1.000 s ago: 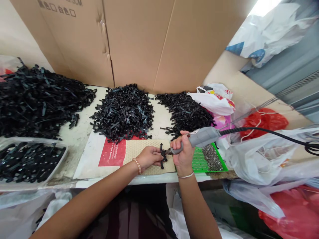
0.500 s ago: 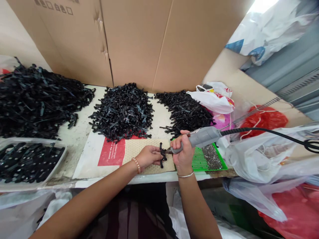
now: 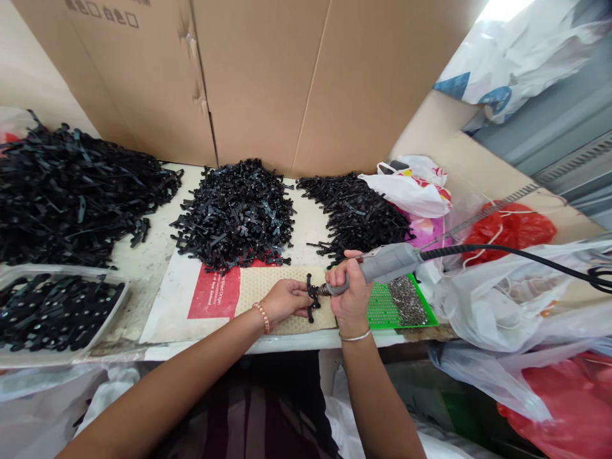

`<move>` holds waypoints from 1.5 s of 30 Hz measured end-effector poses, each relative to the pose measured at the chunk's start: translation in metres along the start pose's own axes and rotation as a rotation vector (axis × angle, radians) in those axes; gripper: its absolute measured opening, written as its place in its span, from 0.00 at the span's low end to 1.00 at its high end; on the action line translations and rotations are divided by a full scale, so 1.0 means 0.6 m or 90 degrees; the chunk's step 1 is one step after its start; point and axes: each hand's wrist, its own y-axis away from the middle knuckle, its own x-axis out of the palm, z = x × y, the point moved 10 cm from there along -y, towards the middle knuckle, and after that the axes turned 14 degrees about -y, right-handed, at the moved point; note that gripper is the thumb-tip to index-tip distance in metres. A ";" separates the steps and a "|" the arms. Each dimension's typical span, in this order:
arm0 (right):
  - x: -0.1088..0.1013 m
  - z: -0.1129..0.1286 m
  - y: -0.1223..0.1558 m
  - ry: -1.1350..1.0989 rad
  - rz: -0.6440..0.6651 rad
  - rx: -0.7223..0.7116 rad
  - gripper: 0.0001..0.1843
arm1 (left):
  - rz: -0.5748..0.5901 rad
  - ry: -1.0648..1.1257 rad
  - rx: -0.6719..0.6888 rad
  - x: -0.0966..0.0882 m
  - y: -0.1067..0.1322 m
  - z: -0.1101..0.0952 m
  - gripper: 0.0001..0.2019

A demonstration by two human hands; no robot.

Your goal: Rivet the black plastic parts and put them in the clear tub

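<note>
My left hand (image 3: 285,299) is closed on a small black jointed plastic part (image 3: 312,298), holding it over the textured beige mat (image 3: 268,322). My right hand (image 3: 351,293) wraps round a grey electric screwdriver (image 3: 389,261) with a black cable. The tool lies almost level, and its tip meets the black part from the right; the exact contact point is too small to make out. Just right of that hand sits a green tray (image 3: 382,306) with rows of holes and a heap of small metal screws (image 3: 406,303).
Black part piles stand at the left (image 3: 71,191), middle (image 3: 239,213) and right (image 3: 358,213). A white tub (image 3: 122,296) of black pieces is at the front left. Cardboard (image 3: 258,83) walls the back. Plastic bags (image 3: 497,312) and the tool's cable (image 3: 507,255) crowd the right.
Both hands stay almost where they were, with the screwdriver tip still at the black part. The screwdriver's rear end has shifted very slightly left.
</note>
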 end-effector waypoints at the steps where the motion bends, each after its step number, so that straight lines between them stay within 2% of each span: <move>1: 0.000 0.000 0.000 -0.003 0.000 -0.002 0.17 | 0.001 -0.002 0.002 0.000 0.000 0.000 0.10; 35: 0.010 0.002 0.003 0.028 0.030 -0.023 0.16 | -0.002 0.010 0.005 -0.001 0.001 0.001 0.10; 45: 0.008 0.006 0.004 -0.006 0.028 -0.022 0.14 | -0.014 0.017 -0.008 -0.001 0.005 -0.003 0.09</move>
